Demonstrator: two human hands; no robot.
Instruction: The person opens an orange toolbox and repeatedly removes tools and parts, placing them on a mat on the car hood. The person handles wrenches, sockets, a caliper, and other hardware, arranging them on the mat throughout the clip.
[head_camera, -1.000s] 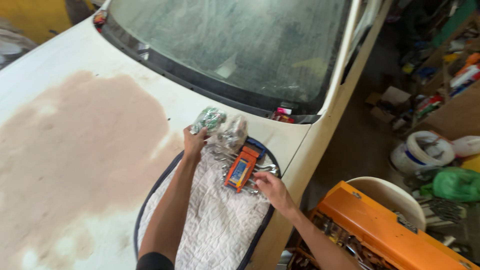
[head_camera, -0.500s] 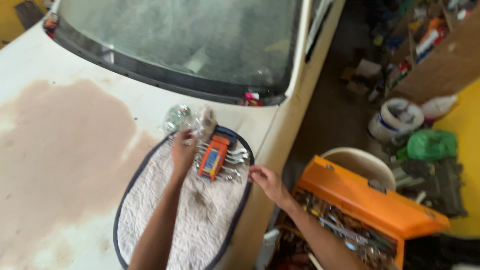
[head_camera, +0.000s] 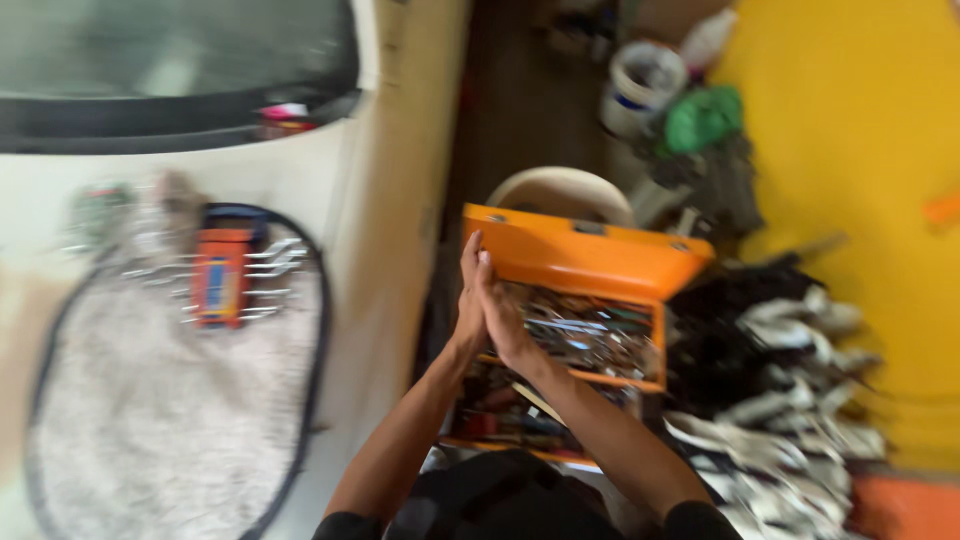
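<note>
My left hand (head_camera: 468, 292) and my right hand (head_camera: 506, 318) are side by side and touching, fingers stretched out, above the left part of an open orange toolbox (head_camera: 585, 262). No object shows in either hand; the view is blurred. The toolbox's upper tray (head_camera: 590, 338) is full of loose metal tools. To the left, on the white car hood (head_camera: 385, 230), lies a fluffy white mat with a dark border (head_camera: 170, 410). On the mat sits an orange holder (head_camera: 220, 277) with wrenches sticking out of both sides.
The windscreen (head_camera: 170, 50) is at the top left. A white tub (head_camera: 560, 190) stands behind the toolbox, with a paint bucket (head_camera: 640, 85) and a green bag (head_camera: 703, 115) farther back. A heap of black and white items (head_camera: 790, 400) lies right of the toolbox, against a yellow surface (head_camera: 860, 180).
The view has swung right from the hood to the toolbox. Both hands have left the mat and wrenches and come together over the toolbox.
</note>
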